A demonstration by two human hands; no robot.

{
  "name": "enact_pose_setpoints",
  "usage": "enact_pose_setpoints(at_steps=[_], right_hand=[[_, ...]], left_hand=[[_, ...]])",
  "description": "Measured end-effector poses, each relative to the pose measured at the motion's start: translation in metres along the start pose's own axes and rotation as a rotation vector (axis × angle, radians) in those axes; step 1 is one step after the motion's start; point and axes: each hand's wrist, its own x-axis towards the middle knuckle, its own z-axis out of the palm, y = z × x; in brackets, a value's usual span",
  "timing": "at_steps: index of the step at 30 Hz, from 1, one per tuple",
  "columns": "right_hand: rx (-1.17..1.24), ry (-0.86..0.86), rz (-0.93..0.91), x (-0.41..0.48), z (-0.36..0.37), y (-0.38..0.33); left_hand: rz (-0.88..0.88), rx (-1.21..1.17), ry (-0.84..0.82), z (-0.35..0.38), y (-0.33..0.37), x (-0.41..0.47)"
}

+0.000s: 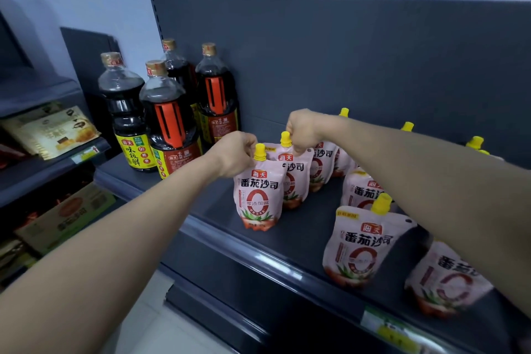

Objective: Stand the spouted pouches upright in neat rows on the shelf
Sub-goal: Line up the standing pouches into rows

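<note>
Several pink spouted pouches with yellow caps stand upright on the dark shelf (218, 211). My left hand (234, 154) pinches the top of the front left pouch (257, 195) beside its yellow cap. My right hand (301, 128) grips the top of the pouch right behind it (294, 172). More pouches stand behind these in the same row. To the right, another front pouch (363, 246) stands near the shelf edge, and my right forearm hides parts of the pouches behind it. A further pouch (448, 282) stands at the far right.
Four tall dark sauce bottles (169, 123) stand at the shelf's left end, close to my left hand. The shelf's front rail (258, 253) carries a price tag (390, 330). A neighbouring shelf on the left holds boxed goods (54, 129). The dark back panel (344, 52) rises behind.
</note>
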Motion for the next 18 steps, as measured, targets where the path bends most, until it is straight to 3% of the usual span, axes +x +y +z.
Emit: enact_pose_setpoints(at_steps=[13, 18], right_hand=[[0.095, -0.150, 0.019, -0.022, -0.010, 0.005], [0.054, -0.087, 0.003, -0.045, -0.018, 0.008]], left_hand=[[-0.055, 0.124, -0.131, -0.003, 0.011, -0.009], [-0.057, 0.175, -0.132, -0.003, 0.023, -0.016]])
